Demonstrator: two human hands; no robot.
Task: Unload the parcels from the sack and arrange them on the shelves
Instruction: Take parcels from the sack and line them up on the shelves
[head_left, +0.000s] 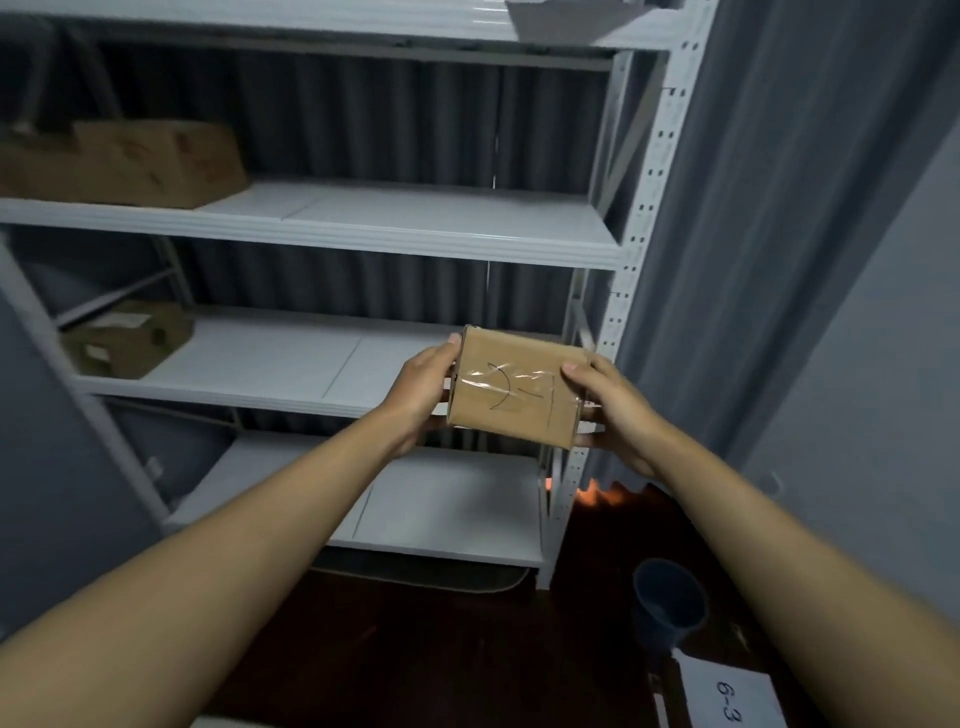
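Observation:
I hold a small brown cardboard parcel (511, 387) in front of the white metal shelving (415, 234); clear tape and pen marks cover its top. My left hand (423, 392) grips its left end, thumb on top. My right hand (610, 410) grips its right end, thumb on top and fingers underneath. The parcel hangs level with the third shelf board (291, 364), near the rack's right post (628, 249). A large brown box (124, 161) lies on the second board at the left. Below it, a smaller box (130, 338) sits on the third board. The sack is out of view.
A dark blue bucket (670, 603) stands on the dark floor at the lower right, with a white sheet marked "6-3" (732, 696) beside it. Grey corrugated wall runs behind and right of the rack. The lowest shelf board (441, 499) and a grey item on the top board (561, 18) show too.

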